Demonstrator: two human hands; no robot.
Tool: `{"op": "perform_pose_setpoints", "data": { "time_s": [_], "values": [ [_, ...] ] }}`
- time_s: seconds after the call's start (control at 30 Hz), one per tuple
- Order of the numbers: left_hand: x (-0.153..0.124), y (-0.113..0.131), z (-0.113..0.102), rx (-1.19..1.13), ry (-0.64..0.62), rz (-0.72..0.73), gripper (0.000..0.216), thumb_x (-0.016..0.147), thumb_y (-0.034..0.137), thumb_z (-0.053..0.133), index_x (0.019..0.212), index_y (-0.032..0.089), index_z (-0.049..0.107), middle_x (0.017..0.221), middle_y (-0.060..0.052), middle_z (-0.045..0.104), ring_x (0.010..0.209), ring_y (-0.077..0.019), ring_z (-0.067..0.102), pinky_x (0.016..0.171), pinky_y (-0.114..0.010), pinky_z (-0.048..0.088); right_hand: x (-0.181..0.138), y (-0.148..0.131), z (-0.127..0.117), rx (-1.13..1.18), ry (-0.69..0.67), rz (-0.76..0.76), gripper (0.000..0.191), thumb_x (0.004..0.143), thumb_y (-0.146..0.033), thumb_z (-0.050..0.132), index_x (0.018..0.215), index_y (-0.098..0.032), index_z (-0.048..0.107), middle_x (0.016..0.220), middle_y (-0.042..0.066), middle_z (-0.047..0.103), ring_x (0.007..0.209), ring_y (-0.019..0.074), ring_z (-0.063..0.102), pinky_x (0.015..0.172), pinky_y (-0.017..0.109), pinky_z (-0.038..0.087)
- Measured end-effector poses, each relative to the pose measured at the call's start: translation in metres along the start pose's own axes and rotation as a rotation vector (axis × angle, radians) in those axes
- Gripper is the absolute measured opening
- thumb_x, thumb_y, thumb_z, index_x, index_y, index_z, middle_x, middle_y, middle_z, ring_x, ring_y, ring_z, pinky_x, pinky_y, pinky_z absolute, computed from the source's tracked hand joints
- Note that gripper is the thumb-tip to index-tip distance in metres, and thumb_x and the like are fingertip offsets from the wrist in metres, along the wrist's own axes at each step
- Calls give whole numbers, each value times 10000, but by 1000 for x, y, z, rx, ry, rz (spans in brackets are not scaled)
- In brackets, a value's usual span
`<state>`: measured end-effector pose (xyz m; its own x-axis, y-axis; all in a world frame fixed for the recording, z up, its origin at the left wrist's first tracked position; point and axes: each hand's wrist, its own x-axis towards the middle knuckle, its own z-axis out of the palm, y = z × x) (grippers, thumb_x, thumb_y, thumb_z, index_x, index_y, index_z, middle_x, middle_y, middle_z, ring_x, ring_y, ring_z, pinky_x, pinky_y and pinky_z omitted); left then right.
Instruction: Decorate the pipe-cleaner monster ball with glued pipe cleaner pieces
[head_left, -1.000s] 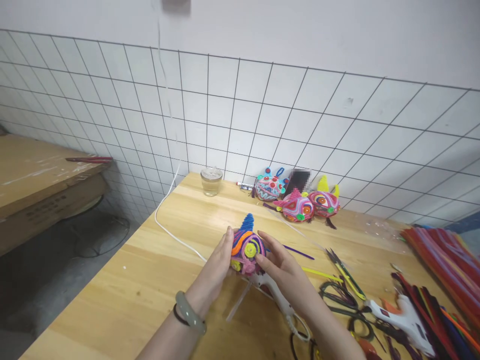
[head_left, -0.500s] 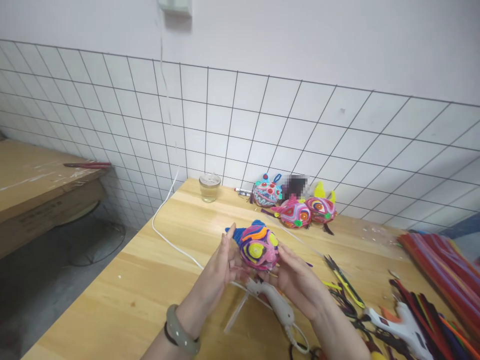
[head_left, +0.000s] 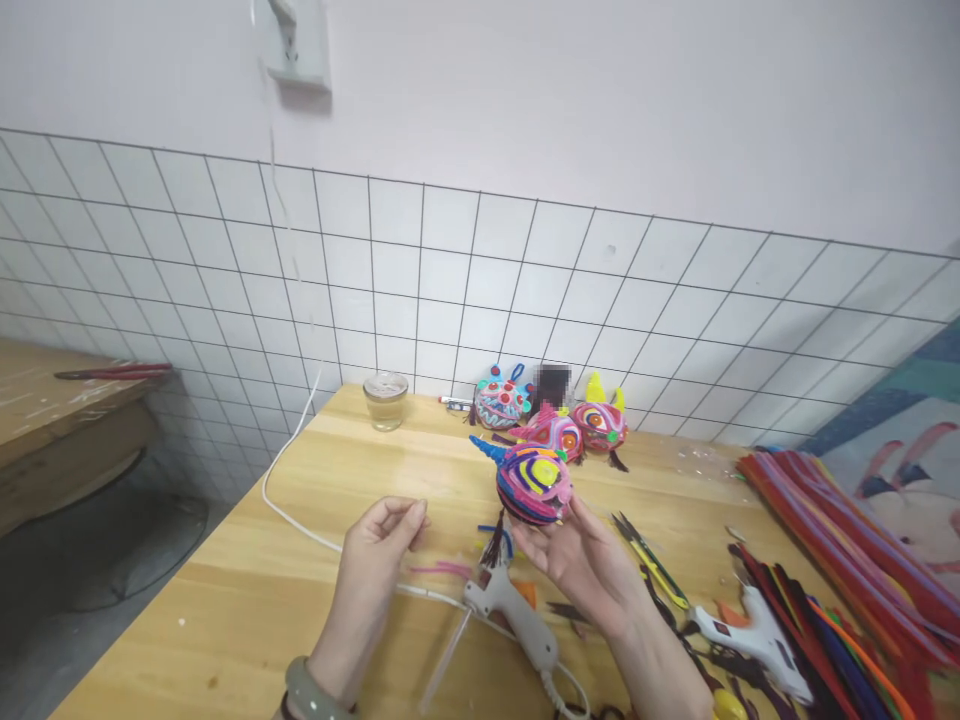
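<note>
My right hand (head_left: 577, 560) holds a round pipe-cleaner ornament (head_left: 529, 485) from below and from its right side. It is striped in pink, purple and orange, with a yellow eye, a blue pointed horn or tail at the left and a dark tassel hanging beneath. My left hand (head_left: 382, 545) is apart from it to the left, its fingers curled in against the thumb with nothing visible between them. Below the ornament, on the wooden table (head_left: 300, 570), lies a grey glue gun (head_left: 517, 615) with a clear glue stick. Pink pipe-cleaner pieces (head_left: 442, 568) lie between the hands.
Several finished ornaments (head_left: 501, 400) sit along the tiled wall, near a glass of pale liquid (head_left: 385, 402) and a marker (head_left: 454, 403). On the right are yellow-handled snips (head_left: 656, 565), a white glue gun (head_left: 754, 635) and bundles of pipe cleaners (head_left: 840, 540). A white cord (head_left: 289, 510) crosses the left.
My left hand has let go of the ornament and moved left, its fingers closing. The ornament has turned in my right hand, showing its side and tassel. The view has shifted right.
</note>
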<state>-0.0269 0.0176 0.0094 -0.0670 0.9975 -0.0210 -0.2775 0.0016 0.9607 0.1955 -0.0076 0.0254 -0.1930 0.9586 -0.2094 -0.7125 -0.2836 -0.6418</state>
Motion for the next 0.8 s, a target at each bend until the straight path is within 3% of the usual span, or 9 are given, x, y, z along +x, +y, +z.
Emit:
{"op": "perform_pose_setpoints", "data": {
  "time_s": [0.23, 0.43, 0.53, 0.63, 0.8],
  "values": [
    [6, 4, -6, -289, 63, -14, 256, 751, 374, 649, 696, 202, 468, 526, 61, 508, 524, -95, 437, 514, -207, 353, -4, -13, -2, 46, 32, -91, 262, 808, -416, 625, 938, -198, 687, 984, 81, 731, 1005, 207, 649, 979, 384, 425],
    [5, 5, -4, -299, 82, 3, 355, 755, 401, 616, 565, 195, 397, 408, 68, 405, 409, -78, 342, 414, -206, 285, -6, -23, 14, 80, 33, -162, 204, 805, -305, 657, 984, -208, 672, 1014, 75, 724, 995, 211, 654, 944, 402, 469],
    [6, 3, -6, -303, 107, -22, 312, 700, 424, 678, 622, 176, 506, 452, 53, 497, 442, -76, 423, 443, -194, 344, -2, -22, 27, 78, -3, -161, 225, 796, -310, 667, 989, -194, 672, 969, 74, 731, 969, 214, 662, 921, 388, 490],
    [10, 1, -8, -344, 151, -74, 360, 572, 406, 786, 747, 144, 612, 643, -6, 658, 596, -97, 564, 571, -200, 450, 5, -19, 42, 74, -29, -154, 229, 801, -311, 662, 999, -197, 672, 926, 64, 734, 955, 208, 664, 892, 366, 508],
    [17, 0, -14, -390, 172, -99, 397, 470, 324, 852, 741, 113, 653, 691, -45, 703, 576, -81, 573, 590, -187, 470, 19, -12, 73, 65, -110, -156, 228, 823, -296, 637, 1039, -227, 658, 962, 36, 729, 996, 192, 646, 924, 375, 487]
  ]
}}
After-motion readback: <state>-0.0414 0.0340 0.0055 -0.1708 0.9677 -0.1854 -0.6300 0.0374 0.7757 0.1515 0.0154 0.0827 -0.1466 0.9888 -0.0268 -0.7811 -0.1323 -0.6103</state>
